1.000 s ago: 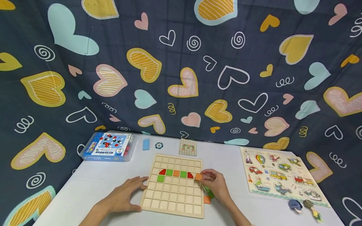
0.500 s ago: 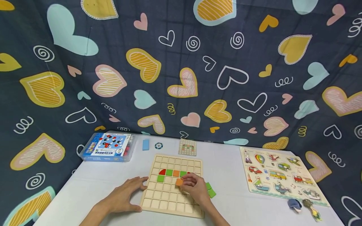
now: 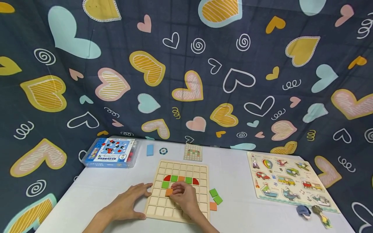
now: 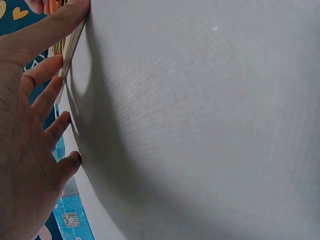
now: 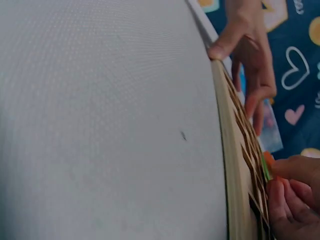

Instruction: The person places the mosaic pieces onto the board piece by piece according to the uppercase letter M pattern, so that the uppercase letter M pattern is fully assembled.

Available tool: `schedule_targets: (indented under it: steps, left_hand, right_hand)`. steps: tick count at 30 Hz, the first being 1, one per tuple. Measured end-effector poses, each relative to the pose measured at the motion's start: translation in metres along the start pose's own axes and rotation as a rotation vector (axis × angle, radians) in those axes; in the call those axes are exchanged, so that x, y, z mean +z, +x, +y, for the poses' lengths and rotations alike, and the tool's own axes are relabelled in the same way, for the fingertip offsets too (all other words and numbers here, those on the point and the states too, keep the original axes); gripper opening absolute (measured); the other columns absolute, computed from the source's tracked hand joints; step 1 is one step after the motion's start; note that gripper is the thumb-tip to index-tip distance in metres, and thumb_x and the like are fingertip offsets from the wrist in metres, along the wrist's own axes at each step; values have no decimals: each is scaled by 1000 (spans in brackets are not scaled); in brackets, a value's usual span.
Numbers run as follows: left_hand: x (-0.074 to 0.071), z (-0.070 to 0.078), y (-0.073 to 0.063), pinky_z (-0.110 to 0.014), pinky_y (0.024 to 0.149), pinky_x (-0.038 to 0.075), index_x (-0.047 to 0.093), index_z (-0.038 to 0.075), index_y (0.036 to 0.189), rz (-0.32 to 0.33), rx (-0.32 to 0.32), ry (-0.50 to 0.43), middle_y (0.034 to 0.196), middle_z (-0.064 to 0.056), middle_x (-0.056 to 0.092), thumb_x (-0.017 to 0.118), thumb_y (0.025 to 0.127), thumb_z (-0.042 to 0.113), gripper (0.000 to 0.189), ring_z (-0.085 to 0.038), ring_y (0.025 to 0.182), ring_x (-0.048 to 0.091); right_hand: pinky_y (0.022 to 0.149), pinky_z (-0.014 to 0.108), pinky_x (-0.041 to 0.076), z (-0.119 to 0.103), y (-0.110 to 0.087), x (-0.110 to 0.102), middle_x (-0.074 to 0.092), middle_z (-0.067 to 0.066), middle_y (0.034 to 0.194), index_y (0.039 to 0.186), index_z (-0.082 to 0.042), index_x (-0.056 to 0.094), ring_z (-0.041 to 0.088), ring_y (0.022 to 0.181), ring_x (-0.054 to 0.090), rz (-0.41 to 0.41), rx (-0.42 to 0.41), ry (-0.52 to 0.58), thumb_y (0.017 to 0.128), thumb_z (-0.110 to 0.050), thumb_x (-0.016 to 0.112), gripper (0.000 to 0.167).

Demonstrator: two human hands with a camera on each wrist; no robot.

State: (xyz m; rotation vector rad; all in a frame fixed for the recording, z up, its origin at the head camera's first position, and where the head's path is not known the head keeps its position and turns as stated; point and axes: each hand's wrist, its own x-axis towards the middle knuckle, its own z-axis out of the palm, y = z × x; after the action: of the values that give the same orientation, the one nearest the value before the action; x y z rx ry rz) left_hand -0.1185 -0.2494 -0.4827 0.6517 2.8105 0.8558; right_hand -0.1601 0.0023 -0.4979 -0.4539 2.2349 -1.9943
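Observation:
My right hand [image 3: 184, 196] pinches an orange square tile [image 3: 169, 193] over the wooden grid board [image 3: 163, 212], just below a green tile [image 3: 165, 184] in the board's left part. One row higher lie a red quarter-round tile [image 3: 167, 178], a green tile [image 3: 174, 178], an orange tile [image 3: 181, 178], a second green tile [image 3: 188, 180] and another red quarter-round tile [image 3: 196, 181]. My left hand [image 3: 128, 202] rests at the board's left edge with its fingers spread, thumb at the near corner. In the left wrist view its fingertips [image 4: 59, 82] touch the board's side.
Two green tiles [image 3: 218, 199] and an orange tile [image 3: 213, 206] lie right of the board. Behind it are a small pattern card [image 3: 189, 158], a round chip [image 3: 163, 151], a blue block [image 3: 150, 150] and a plastic box [image 3: 110, 152]. A vehicle puzzle [image 3: 279, 191] is at right.
My right hand has carried the orange tile leftward from the board's right edge, across the grid, to below the left green tile. The left hand has stayed in place.

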Motion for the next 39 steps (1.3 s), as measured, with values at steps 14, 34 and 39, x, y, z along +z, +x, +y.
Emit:
schedule_targets:
  steps: [14,34,39]
  left_hand:
    - [-1,1,2,-73,93,35,60,22,120,-7,2,-16,150,-6,38,77,67,57,66,-45,134,32]
    - [3,1,0,-71,96,35,61,21,118,-3,-39,-11,151,-5,37,77,66,57,64,-43,136,31]
    - [2,1,0,-71,96,34,61,21,119,3,-34,2,151,-5,38,77,66,56,65,-42,136,31]
  right_hand:
    - [69,20,57,0,1,13,67,20,93,98,10,63,23,77,70,18,-54,-19,70,13,75,31]
    - [76,23,57,-5,-16,-94,65,26,106,107,10,61,32,93,67,32,48,-24,82,5,70,27]
    - [75,22,56,0,-21,-130,66,23,105,105,7,63,25,90,68,95,101,-77,81,5,71,25]
